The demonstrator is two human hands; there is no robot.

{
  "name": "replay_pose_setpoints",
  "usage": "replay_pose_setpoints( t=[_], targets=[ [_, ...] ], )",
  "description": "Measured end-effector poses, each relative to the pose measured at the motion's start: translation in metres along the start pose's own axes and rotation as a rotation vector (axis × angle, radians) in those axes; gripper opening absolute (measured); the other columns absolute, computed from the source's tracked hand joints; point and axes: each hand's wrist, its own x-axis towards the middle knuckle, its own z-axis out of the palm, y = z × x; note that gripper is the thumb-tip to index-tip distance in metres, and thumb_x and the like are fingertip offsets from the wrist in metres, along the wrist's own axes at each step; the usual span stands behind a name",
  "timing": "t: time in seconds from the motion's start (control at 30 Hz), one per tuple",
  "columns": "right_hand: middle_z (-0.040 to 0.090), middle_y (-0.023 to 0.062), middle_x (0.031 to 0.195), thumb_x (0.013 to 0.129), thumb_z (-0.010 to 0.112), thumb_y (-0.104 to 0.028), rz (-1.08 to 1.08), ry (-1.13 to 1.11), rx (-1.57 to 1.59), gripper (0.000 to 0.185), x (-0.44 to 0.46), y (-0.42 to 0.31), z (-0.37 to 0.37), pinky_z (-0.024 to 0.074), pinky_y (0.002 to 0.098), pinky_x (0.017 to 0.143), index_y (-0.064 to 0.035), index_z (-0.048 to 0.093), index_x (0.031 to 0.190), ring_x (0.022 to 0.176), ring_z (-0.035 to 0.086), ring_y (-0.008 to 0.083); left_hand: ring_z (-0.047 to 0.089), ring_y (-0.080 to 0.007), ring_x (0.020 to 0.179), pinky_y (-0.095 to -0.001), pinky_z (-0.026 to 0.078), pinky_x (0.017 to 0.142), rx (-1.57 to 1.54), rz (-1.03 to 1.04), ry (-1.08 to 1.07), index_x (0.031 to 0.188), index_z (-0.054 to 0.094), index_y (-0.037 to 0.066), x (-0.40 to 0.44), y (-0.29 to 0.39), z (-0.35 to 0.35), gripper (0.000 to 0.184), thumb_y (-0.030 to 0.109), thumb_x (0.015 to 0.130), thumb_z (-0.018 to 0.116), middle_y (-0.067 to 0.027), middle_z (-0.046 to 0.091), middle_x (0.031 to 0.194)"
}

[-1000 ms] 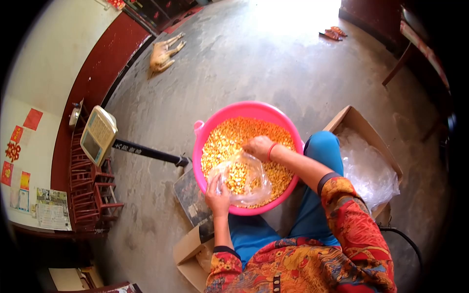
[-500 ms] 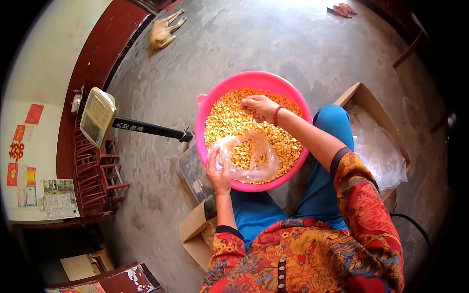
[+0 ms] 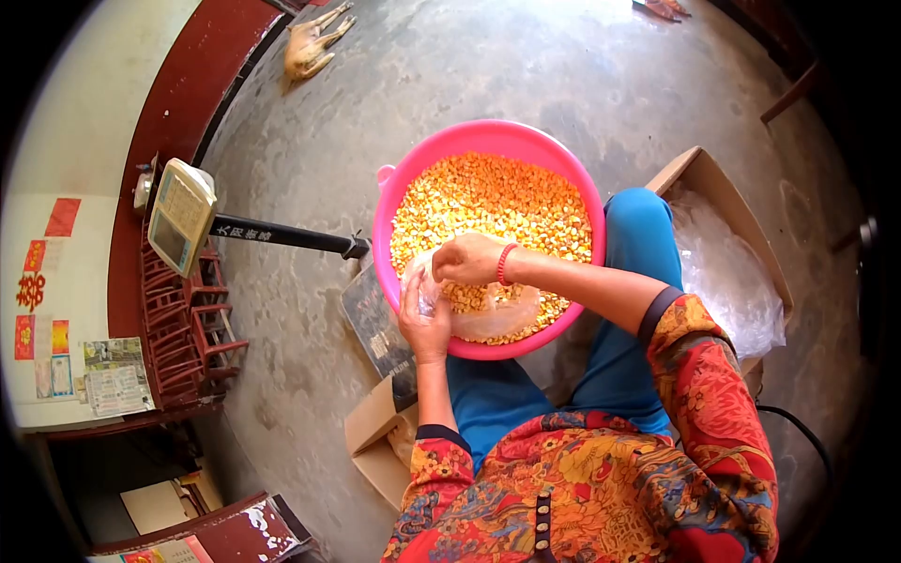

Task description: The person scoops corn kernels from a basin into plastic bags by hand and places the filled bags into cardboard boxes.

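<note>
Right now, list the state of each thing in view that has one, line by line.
Tub: upright, holding loose corn
Bag: over the corn, partly hidden
Left hand: gripping the bag's edge
Right hand: fingers curled at the bag; grip unclear
Scale: reading illegible
Right box: open, plastic inside
Left box: open
Dog: lying on its side
</note>
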Motion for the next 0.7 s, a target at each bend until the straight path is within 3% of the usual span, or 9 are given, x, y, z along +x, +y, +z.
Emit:
replay_pose_setpoints(
  t=[0.1, 0.17, 0.2, 0.3, 0.33, 0.37, 0.53, 0.7],
  targets=[
    [0.062, 0.0110, 0.080, 0.070, 0.055, -0.009, -0.147, 0.166, -0.112, 0.012, 0.005, 0.014, -0.002, 0.0464, 0.0372, 0.074, -0.0083, 0.065, 0.076, 0.080, 0.059, 0.0285, 0.056, -0.0323, 0.098, -0.0369, 0.044, 0.085, 0.000, 0.041, -0.011, 0.108, 0.057, 0.002, 0.001, -0.004, 0.000, 0.041, 0.006, 0.067, 0.060, -0.0164, 0.059, 0.105],
    [0.063, 0.0108, 0.085, 0.069, 0.055, -0.010, -0.316, 0.283, -0.330, 0.016, 0.009, 0.022, -0.011, 0.0453, 0.0377, 0.080, -0.0108, 0.066, 0.080, 0.087, 0.058, 0.0282, 0.056, -0.0320, 0.098, -0.0372, 0.043, 0.086, 0.031, 0.064, -0.017, 0.107, 0.057, 0.002, 0.001, -0.006, -0.001, 0.041, 0.004, 0.067, 0.058, -0.0163, 0.059, 0.105],
    [0.062, 0.0084, 0.089, 0.068, 0.056, -0.008, -0.283, 0.311, -0.339, 0.015, 0.009, 0.024, -0.013, 0.0440, 0.0369, 0.083, -0.0108, 0.066, 0.079, 0.093, 0.056, 0.0278, 0.056, -0.0320, 0.098, -0.0372, 0.043, 0.086, 0.032, 0.062, -0.017, 0.107, 0.057, 0.002, 0.000, -0.007, -0.001, 0.041, 0.004, 0.067, 0.058, -0.0163, 0.059, 0.105],
    [0.063, 0.0118, 0.079, 0.072, 0.054, -0.012, -0.108, 0.226, -0.248, 0.015, 0.011, 0.036, -0.031, 0.0476, 0.0391, 0.074, -0.0109, 0.066, 0.080, 0.080, 0.060, 0.0284, 0.056, -0.0317, 0.099, -0.0373, 0.043, 0.087, -0.004, 0.035, 0.003, 0.107, 0.057, 0.002, -0.001, -0.009, 0.001, 0.041, 0.003, 0.066, 0.057, -0.0162, 0.058, 0.106],
    [0.063, 0.0130, 0.075, 0.074, 0.053, -0.014, -0.125, 0.322, -0.286, 0.015, 0.013, 0.044, -0.036, 0.0485, 0.0401, 0.071, -0.0121, 0.066, 0.081, 0.074, 0.062, 0.0288, 0.056, -0.0315, 0.099, -0.0371, 0.043, 0.087, -0.005, 0.046, 0.005, 0.107, 0.058, 0.003, -0.001, -0.007, 0.000, 0.041, 0.003, 0.066, 0.057, -0.0158, 0.059, 0.105],
    [0.062, 0.0126, 0.074, 0.074, 0.053, -0.013, -0.149, 0.411, -0.361, 0.016, 0.015, 0.053, -0.045, 0.0487, 0.0400, 0.070, -0.0128, 0.067, 0.083, 0.075, 0.061, 0.0292, 0.056, -0.0314, 0.098, -0.0369, 0.043, 0.087, -0.006, 0.056, 0.009, 0.106, 0.058, 0.003, -0.001, -0.006, 0.000, 0.040, 0.004, 0.066, 0.057, -0.0154, 0.059, 0.105],
    [0.057, 0.0135, 0.102, 0.072, 0.051, -0.007, 0.352, 0.416, -0.679, 0.021, 0.009, 0.074, -0.081, 0.0434, 0.0418, 0.085, -0.0086, 0.062, 0.089, 0.102, 0.051, 0.0294, 0.056, -0.0310, 0.098, -0.0366, 0.043, 0.086, 0.022, 0.046, -0.003, 0.104, 0.059, 0.004, -0.001, -0.004, -0.001, 0.038, 0.005, 0.067, 0.058, -0.0148, 0.060, 0.104],
    [0.057, 0.0171, 0.098, 0.071, 0.052, -0.008, 0.370, 0.362, -0.740, 0.023, 0.010, 0.095, -0.058, 0.0452, 0.0424, 0.082, -0.0053, 0.061, 0.092, 0.098, 0.055, 0.0310, 0.057, -0.0312, 0.097, -0.0367, 0.044, 0.086, 0.026, 0.047, 0.003, 0.103, 0.060, 0.004, -0.002, -0.005, -0.001, 0.036, 0.005, 0.067, 0.058, -0.0149, 0.060, 0.103]
  ],
)
